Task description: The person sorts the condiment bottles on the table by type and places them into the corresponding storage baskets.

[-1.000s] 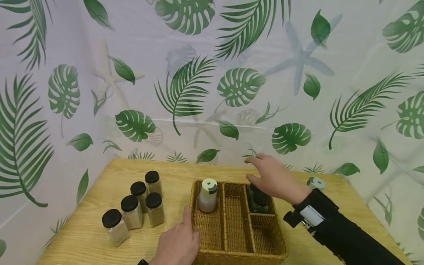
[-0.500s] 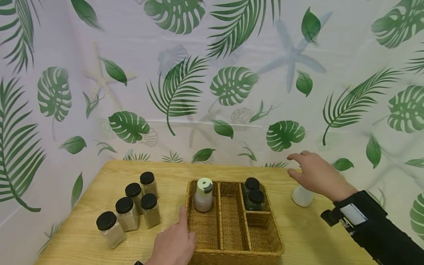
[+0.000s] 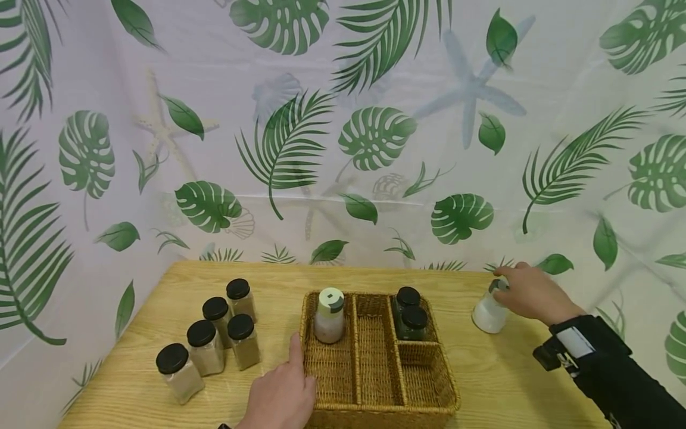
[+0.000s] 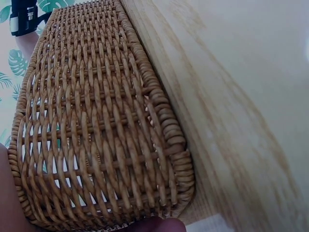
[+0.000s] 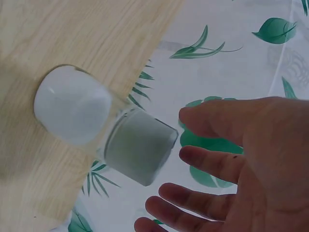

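On the table's right side stands a seasoning bottle [image 3: 489, 311] with white contents and a grey-green cap. My right hand [image 3: 533, 293] reaches over its top in the head view. In the right wrist view the cap [image 5: 140, 145] faces my spread fingertips [image 5: 190, 154], with a gap between. My left hand [image 3: 283, 387] rests at the near left corner of the wicker basket [image 3: 386, 410], its index finger straight along the left side. Inside the basket's left section is another bottle [image 3: 329, 319] with a pale cap; two black-lidded jars [image 3: 412, 322] occupy the back right section.
Left of the basket, several clear jars [image 3: 214, 333] with black lids and powdery contents stand on the wooden table [image 3: 284, 286]. A leaf-patterned curtain [image 3: 321, 149] rises behind the table's back edge.
My right hand has moved from above the basket's dark jars to the right, then down to the white-filled bottle's cap. My left hand stays at the basket.
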`<state>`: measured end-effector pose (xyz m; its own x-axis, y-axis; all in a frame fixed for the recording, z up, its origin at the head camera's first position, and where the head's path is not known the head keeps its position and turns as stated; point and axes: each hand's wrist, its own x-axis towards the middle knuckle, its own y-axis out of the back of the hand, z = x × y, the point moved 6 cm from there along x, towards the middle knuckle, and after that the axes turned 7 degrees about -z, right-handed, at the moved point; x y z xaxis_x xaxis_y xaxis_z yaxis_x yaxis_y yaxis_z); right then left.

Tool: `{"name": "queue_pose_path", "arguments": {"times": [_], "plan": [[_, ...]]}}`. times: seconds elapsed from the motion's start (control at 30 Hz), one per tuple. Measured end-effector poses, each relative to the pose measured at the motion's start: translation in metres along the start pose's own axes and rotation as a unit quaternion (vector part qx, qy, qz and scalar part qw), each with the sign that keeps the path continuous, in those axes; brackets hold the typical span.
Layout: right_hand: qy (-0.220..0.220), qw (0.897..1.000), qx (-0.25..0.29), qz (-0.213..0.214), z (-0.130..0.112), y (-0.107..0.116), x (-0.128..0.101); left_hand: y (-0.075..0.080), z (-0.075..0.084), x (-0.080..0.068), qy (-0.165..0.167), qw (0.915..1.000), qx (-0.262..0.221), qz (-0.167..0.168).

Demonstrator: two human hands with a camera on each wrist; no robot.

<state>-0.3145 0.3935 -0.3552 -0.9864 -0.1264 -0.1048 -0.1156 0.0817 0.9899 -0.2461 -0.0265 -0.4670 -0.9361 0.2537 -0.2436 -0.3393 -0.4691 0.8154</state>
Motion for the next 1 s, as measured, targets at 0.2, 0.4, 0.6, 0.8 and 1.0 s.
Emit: {"name": "queue_pose_path", "arguments": {"times": [0.2,0.4,0.6,0.8,1.0], "plan": [[-0.004,1.0,-0.008,-0.001,0.007,-0.01,0.006,0.0,-0.001,-0.001,0.004,1.0,-0.001,0.0],[-0.008,1.0,0.002,0.008,0.012,-0.02,0.011,0.0,0.0,0.0,0.0,1.0,-0.001,-0.003],[-0.01,1.0,0.018,0.022,0.013,-0.024,0.013,0.0,0.0,0.0,0.0,1.0,-0.005,-0.002],[-0.013,0.999,0.032,0.025,0.014,-0.024,0.012,-0.002,-0.001,0.001,0.0,1.0,-0.003,0.001],[0.0,0.999,0.034,0.036,0.012,-0.023,0.009,-0.001,-0.001,0.002,-0.005,1.0,0.001,0.009]]}}
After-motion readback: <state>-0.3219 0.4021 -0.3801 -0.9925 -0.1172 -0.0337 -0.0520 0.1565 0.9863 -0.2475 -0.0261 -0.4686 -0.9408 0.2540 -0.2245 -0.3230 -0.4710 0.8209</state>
